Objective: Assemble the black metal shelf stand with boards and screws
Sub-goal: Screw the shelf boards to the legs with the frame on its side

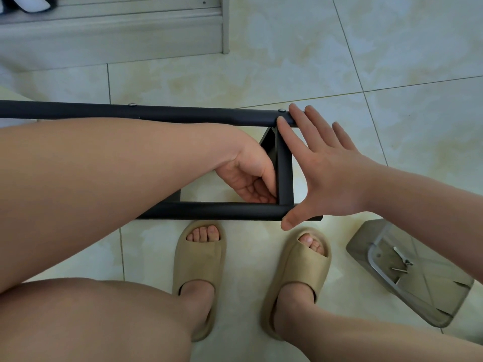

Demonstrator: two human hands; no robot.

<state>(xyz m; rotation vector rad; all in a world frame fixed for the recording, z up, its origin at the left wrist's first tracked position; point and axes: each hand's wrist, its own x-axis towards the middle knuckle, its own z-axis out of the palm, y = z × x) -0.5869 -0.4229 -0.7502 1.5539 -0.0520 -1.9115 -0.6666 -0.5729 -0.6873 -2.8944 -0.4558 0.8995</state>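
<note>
Left grip (248, 176) curls round frame (196, 114); right grip (332, 176) splayed against it.

Tiled floor (313, 61), clear tray (439, 291), slippers (198, 262)

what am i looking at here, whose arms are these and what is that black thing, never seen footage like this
No machine here. One camera worn on a person's head looks down at their own legs, slippers and two bare hands above a tiled floor. The black thing is a metal frame: two long tubes joined by a short bar. The right hand is spread open, fingertips on the far tube and thumb on the near tube. The left hand has its fingers curled beside the short bar's lower joint; whether its grip holds anything is hidden. A clear box on the right holds small metal parts. Grey boards show at top left.
</note>
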